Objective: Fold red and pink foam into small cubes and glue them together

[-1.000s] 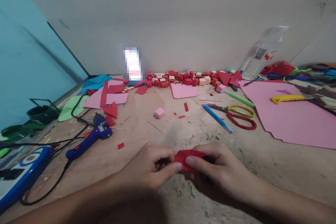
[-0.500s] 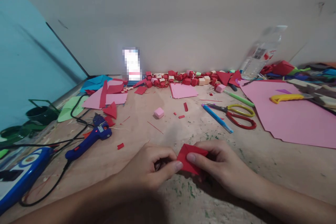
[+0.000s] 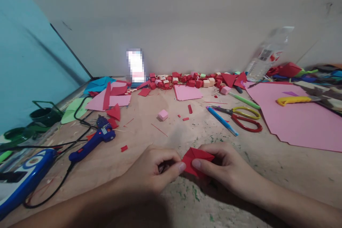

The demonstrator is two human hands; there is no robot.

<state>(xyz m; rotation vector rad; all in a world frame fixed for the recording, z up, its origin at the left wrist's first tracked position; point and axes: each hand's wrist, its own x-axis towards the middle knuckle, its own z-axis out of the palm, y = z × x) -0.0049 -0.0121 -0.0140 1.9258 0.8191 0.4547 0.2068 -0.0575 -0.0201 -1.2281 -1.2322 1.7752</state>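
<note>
Nearer the viewer than the pink cube [image 3: 162,115], red paper [image 3: 200,154]: one thin, matte piece, creased into an angular shape with a pointed top; it is held between the two hands, slightly right of the cube.
Left hand [image 3: 153,169]: nearer than the cube; thumb and forefinger pinched together at the paper's left corner, the other fingers curled in.
Right hand [image 3: 227,167]: nearer than the cube and to its right; thumb laid flat on the paper's face, fingers gripping from behind, mostly hidden.
Pink cube: one, crisp-edged, on the pale wooden tabletop [image 3: 144,131].
Red scraps [image 3: 190,109]: three small flat bits just right of the cube.
Blue pen [image 3: 222,121]: one, slim and smooth, right of the cube.
Scissors [image 3: 230,112]: one pair, one loop yellow, one red, farther right of the cube.
Glue gun [image 3: 92,143]: one, blue plastic, left of the cube.
Pink squares [image 3: 188,93]: a thin stack beyond the cube, sheets not countable.
Little boxes [image 3: 191,83]: red and cream, heaped beyond the cube, too crowded to count.
Bottle [image 3: 267,57]: one, clear plastic, well beyond and right of the cube.
</note>
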